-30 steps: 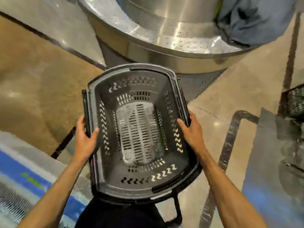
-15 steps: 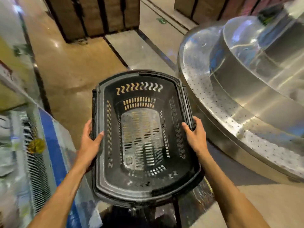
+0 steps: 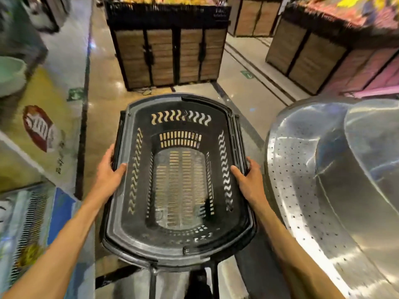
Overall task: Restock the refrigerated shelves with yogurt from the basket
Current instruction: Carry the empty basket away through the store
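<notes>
Here, a polished beige floor (image 3: 103, 104) with dark inlaid lines is seen, and light is reflected on it. At the far side a wooden display stand (image 3: 166, 55) with black frames is placed, and a second wooden stand (image 3: 306, 57) is seen at the far right; the goods on top of them are blurred. At the right a round steel counter (image 3: 313, 201) with a perforated rim is found, just beside the right forearm. At the left a yellow panel (image 3: 41, 126) with a red picture is seen, and lower down a low case (image 3: 26, 223) with a blue edge and a white grille, much blurred.

The black plastic basket (image 3: 180, 126) is held in the air in front of the body, between the low case and the steel counter, with its long side pointing away. The floor is visible through its slotted bottom.

Both arms are stretched forward. The left hand (image 3: 109, 175) is closed on the left rim: the thumb is laid on top of the rim and the fingers are curled around the outer edge. The right hand (image 3: 248, 180) is closed on the right rim in the same way. Black bars are seen under the near end of the basket; what they belong to cannot be told.
</notes>
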